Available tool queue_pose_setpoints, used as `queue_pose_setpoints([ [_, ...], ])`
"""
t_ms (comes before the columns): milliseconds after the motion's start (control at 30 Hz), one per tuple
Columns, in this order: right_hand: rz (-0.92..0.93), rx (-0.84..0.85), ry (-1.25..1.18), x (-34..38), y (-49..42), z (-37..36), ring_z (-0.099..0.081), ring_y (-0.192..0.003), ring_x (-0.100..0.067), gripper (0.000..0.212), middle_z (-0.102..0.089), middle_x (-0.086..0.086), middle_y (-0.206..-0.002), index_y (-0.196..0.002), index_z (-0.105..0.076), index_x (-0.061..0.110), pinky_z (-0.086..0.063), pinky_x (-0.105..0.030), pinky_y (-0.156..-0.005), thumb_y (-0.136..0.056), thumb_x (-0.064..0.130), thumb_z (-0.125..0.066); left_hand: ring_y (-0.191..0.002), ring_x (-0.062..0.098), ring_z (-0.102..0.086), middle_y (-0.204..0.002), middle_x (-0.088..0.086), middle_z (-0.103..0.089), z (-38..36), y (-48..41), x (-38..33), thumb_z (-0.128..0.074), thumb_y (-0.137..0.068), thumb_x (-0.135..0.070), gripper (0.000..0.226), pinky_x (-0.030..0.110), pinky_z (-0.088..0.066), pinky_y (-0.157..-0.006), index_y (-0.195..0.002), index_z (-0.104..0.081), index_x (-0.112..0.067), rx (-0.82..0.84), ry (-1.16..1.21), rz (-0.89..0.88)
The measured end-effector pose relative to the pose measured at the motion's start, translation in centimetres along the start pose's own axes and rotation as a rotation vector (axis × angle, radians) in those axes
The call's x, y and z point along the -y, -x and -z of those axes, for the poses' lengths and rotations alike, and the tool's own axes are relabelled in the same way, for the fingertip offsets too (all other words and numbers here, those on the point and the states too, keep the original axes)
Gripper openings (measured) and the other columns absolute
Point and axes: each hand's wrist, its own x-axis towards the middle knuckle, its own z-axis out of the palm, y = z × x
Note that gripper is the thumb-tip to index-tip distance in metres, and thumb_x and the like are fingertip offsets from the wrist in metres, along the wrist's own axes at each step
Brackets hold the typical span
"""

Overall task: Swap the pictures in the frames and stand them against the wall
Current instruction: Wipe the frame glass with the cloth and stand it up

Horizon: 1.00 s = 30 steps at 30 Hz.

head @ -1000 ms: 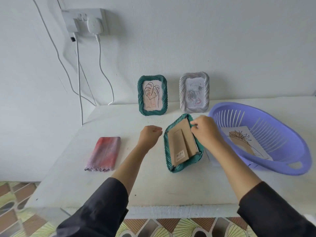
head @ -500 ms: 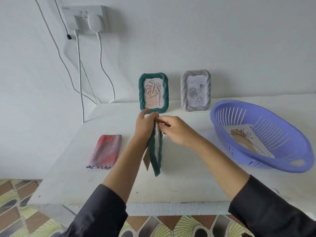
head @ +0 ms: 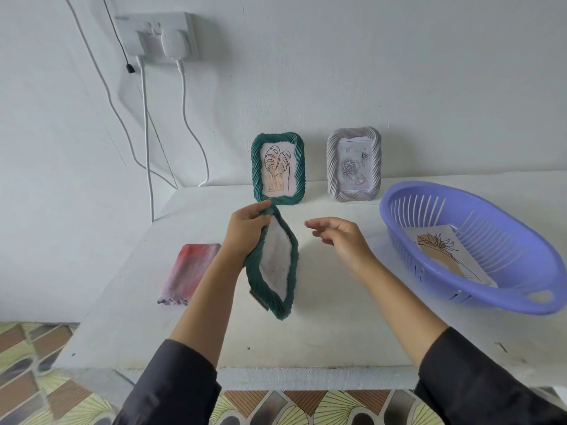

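Above the table point(head: 331, 335), we note the left hand point(head: 245, 233) gripping the green frame point(head: 277, 265) by its top; the right hand point(head: 343, 240) hangs slack-fingered and empty. We judge the step is standing it against the wall point(head: 399, 87), which calls for a steady lean.

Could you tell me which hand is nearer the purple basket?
Right. The right hand hovers left of the basket; the left hand, gripping a green frame, is farther off.

Left hand point(head: 245, 231) grips green frame point(head: 276, 262) — right hand point(head: 346, 243) relaxed, empty.
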Motion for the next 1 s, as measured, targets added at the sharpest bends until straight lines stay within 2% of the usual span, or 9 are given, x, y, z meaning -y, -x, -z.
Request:
queue_pose_setpoints([
  [33,-0.022,-0.045,0.086,-0.7,-0.3,0.5,-0.057,-0.096,-0.012,0.035,-0.063,-0.011,-0.118,-0.111,-0.064,0.004,-0.042,-0.006,-0.074,-0.087,-0.007,-0.042,-0.096,0.020,-0.056,-0.117,0.009,-0.062,0.1,-0.1,0.4,-0.048,-0.090,0.001,0.039,0.028,-0.047,-0.085,-0.127,-0.058,-0.010,-0.034,0.006,0.005],
  [167,-0.118,-0.046,0.382,-4.1,-0.5,1.4,-0.047,-0.127,-0.019,0.037,-0.052,-0.004,-0.137,-0.129,-0.052,0.012,-0.034,-0.026,-0.102,-0.094,0.013,-0.044,-0.092,0.021,-0.057,-0.112,0.008,-0.061,-0.8,-0.3,2.8,-0.044,-0.091,0.002,0.038,0.025,-0.049,-0.073,-0.126,-0.057,-0.006,-0.092,0.045,0.043],
  [233,-0.134,-0.001,0.462,-5.2,-0.1,1.2,-0.040,-0.134,-0.019,0.042,-0.044,-0.001,-0.145,-0.138,-0.043,0.015,-0.030,-0.027,-0.107,-0.096,0.020,-0.041,-0.101,0.025,-0.061,-0.116,0.008,-0.064,-1.6,-0.4,4.4,-0.045,-0.091,-0.004,0.037,0.034,-0.054,-0.084,-0.125,-0.058,-0.009,-0.091,0.037,0.059],
  [300,-0.100,0.003,0.530,-6.0,0.1,1.0,-0.036,-0.136,-0.018,0.044,-0.039,-0.001,-0.148,-0.141,-0.037,0.016,-0.028,-0.028,-0.109,-0.097,0.022,-0.039,-0.105,0.025,-0.062,-0.117,0.005,-0.065,-2.6,-0.4,5.7,-0.047,-0.089,-0.010,0.038,0.041,-0.052,-0.093,-0.125,-0.059,-0.015,-0.108,-0.021,0.066],
  [400,-0.038,-0.004,0.667,-6.6,0.2,0.7,-0.033,-0.137,-0.019,0.046,-0.036,-0.003,-0.149,-0.142,-0.034,0.015,-0.027,-0.030,-0.112,-0.097,0.022,-0.039,-0.094,0.021,-0.059,-0.109,0.000,-0.063,-3.6,-0.3,7.0,-0.044,-0.092,-0.014,0.037,0.028,-0.046,-0.080,-0.128,-0.055,-0.018,-0.145,-0.167,0.066],
  [467,-0.021,-0.011,0.738,-6.9,0.3,0.6,-0.029,-0.139,-0.019,0.047,-0.031,-0.003,-0.152,-0.144,-0.031,0.014,-0.023,-0.029,-0.113,-0.098,0.020,-0.037,-0.093,0.029,-0.059,-0.105,0.008,-0.065,-4.1,-0.3,7.6,-0.041,-0.094,-0.015,0.038,0.031,-0.047,-0.076,-0.130,-0.052,-0.017,-0.137,-0.254,0.044],
  [500,-0.008,-0.022,0.768,-7.0,0.3,0.5,-0.028,-0.140,-0.018,0.047,-0.030,-0.004,-0.152,-0.144,-0.030,0.013,-0.021,-0.028,-0.114,-0.098,0.019,-0.037,-0.099,0.033,-0.058,-0.105,0.012,-0.066,-4.2,-0.5,8.1,-0.040,-0.094,-0.015,0.039,0.034,-0.048,-0.081,-0.131,-0.052,-0.016,-0.125,-0.300,0.026],
  [633,0.024,-0.055,0.841,-7.5,0.1,0.3,-0.026,-0.141,-0.017,0.047,-0.028,-0.004,-0.153,-0.144,-0.030,0.013,-0.019,-0.027,-0.115,-0.097,0.018,-0.036,-0.122,0.031,-0.047,-0.131,0.005,-0.059,-4.3,-1.0,9.3,-0.040,-0.094,-0.013,0.038,0.036,-0.037,-0.106,-0.129,-0.055,-0.011,-0.089,-0.499,-0.061],
  [1000,-0.014,-0.051,0.855,-7.2,-0.1,0.2,-0.024,-0.141,-0.018,0.047,-0.026,0.000,-0.154,-0.144,-0.030,0.013,-0.021,-0.030,-0.114,-0.098,0.019,-0.034,-0.127,0.029,-0.037,-0.140,-0.001,-0.051,-3.9,-1.6,9.8,-0.039,-0.097,-0.015,0.038,0.029,-0.029,-0.105,-0.134,-0.051,-0.012,-0.058,-0.592,-0.140],
])
